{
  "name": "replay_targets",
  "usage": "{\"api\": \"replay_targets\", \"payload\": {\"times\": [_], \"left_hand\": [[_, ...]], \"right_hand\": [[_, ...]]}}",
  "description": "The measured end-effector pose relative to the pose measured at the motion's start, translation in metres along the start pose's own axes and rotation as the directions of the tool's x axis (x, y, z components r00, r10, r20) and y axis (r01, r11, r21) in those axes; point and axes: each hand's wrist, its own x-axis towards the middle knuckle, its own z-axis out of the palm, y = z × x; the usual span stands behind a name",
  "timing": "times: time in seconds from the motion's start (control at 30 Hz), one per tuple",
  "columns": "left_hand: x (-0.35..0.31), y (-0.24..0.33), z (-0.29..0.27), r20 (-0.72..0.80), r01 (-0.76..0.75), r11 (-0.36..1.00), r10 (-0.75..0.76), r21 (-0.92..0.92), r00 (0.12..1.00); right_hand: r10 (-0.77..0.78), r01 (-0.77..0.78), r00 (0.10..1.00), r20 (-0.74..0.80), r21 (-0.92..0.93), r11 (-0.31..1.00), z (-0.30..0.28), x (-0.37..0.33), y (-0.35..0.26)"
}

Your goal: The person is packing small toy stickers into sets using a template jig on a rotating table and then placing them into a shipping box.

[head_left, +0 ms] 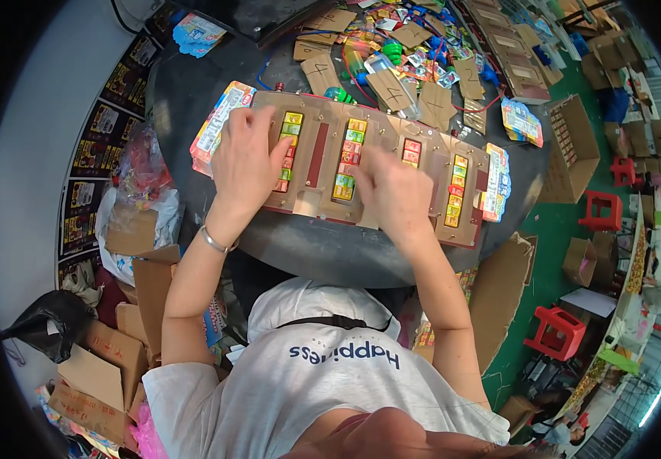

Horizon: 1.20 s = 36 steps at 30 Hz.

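A long brown fixture board lies across the round dark table in front of me. Its narrow slots hold rows of small yellow, green and red pieces, among them a left row, a second row and a right row. My left hand is over the board's left end, thumb apart from the bent fingers, with nothing visible in it. My right hand hovers between the second and third rows; its curled fingertips are blurred and partly hidden. A stack of colourful printed cards stands by the left end, another stack by the right.
Behind the board lie numbered cardboard pieces, coloured small parts and a red cable. Another similar board stands at the back right. More cards lie near the table's right edge. Open cartons and red stools surround the table.
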Motion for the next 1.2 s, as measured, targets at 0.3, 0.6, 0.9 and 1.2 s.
{"api": "replay_targets", "payload": {"times": [0.3,0.6,0.9,1.2], "left_hand": [[0.038,-0.095,0.02,-0.111,-0.129,0.971,0.108,-0.203,0.988],[0.04,-0.194,0.073,0.208,0.325,0.857,-0.261,-0.4,0.943],[0.052,-0.191,0.022,0.34,0.367,0.831,-0.232,-0.418,0.911],[0.009,0.075,0.035,0.367,0.373,0.322,-0.083,-0.87,0.927]], "right_hand": [[0.121,-0.102,0.99,-0.079,0.203,0.974,-0.059,-0.034,0.052],[0.586,-0.549,0.807,0.07,0.453,0.702,-0.1,-0.071,0.273],[0.341,-0.4,0.877,-0.338,-0.122,0.908,-0.094,-0.075,0.228],[0.539,-0.293,0.842,-0.033,0.81,0.507,-0.142,-0.089,0.18]]}}
